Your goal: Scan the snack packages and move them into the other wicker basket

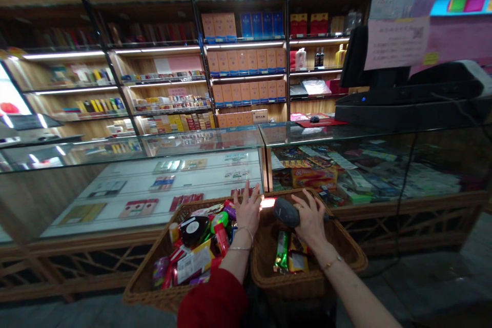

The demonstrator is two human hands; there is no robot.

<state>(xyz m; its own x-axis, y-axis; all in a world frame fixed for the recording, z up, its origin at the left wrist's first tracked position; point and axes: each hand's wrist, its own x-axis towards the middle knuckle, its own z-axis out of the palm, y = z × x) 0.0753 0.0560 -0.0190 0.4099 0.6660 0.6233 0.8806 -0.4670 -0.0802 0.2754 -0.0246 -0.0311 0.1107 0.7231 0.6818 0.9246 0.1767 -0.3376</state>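
Note:
My right hand grips a dark handheld barcode scanner over the right wicker basket. The scanner's front points left, and a bright red-white glow shows beside it. Close to that glow is my left hand, its fingers stretched out and spread, above the inner edge of the left wicker basket. Packaged snacks fill the left basket, among them a yellow-and-white packet with a barcode label and a dark round pack with a white label. Inside the right basket lie a green wrapper and a yellow-brown packet.
Beyond the baskets stands a glass display counter with flat packs inside. A monitor and a black mouse sit on its top at right. A dark cable hangs down the front. Lit shelves of boxes line the wall.

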